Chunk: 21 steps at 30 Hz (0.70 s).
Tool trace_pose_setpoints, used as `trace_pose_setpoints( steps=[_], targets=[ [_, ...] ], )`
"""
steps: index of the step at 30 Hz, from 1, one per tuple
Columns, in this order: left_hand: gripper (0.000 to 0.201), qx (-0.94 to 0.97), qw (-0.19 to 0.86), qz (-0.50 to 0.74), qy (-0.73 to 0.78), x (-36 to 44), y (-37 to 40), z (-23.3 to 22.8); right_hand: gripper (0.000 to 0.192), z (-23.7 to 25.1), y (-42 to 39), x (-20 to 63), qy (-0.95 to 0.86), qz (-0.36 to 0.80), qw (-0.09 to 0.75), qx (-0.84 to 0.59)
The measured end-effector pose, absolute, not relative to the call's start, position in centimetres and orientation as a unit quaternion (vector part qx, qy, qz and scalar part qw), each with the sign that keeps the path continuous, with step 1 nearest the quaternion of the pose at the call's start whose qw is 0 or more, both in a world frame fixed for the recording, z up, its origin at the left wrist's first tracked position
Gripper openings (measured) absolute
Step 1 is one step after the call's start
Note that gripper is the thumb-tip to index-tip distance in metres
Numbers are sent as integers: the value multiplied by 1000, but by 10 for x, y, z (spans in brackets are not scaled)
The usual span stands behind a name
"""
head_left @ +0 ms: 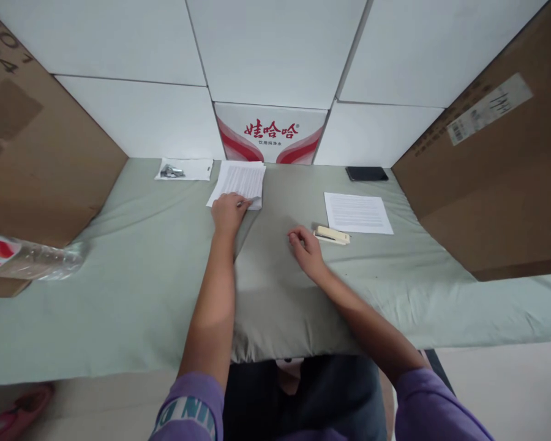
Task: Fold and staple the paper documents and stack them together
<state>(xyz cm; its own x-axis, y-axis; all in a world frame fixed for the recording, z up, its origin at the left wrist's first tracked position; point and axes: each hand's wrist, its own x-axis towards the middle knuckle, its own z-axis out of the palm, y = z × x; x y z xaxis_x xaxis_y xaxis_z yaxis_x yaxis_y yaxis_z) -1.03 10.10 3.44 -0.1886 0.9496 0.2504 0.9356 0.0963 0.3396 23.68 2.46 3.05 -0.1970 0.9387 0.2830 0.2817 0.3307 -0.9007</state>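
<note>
My left hand (228, 212) rests on the near corner of a stack of printed sheets (239, 179) at the back middle of the green cloth, fingers pinching the lower edge of the paper. My right hand (305, 248) lies on the cloth with fingers curled and nothing in it, just left of a cream stapler (332, 236). A single printed sheet (357, 212) lies flat beyond the stapler, to the right.
A black phone (366, 174) lies at the back right. A small clear bag with metal parts (183, 169) sits back left. A plastic water bottle (32, 259) lies at the left edge. Cardboard boxes (491, 184) flank both sides; white boxes (270, 131) line the back.
</note>
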Motion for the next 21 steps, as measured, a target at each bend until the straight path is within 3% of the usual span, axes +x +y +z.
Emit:
trace_pose_setpoints(
  steps=[11,18,21],
  targets=[
    [32,658,54,215,720,-10,98,33,25,19,22,244,-692,387,413,-448],
    [28,633,-31,320,704,-17,94,68,29,26,20,242,-671,384,448,-449],
    [28,678,-54,328,656,-2,81,104,40,44,32,245,-566,511,475,-439]
  ],
)
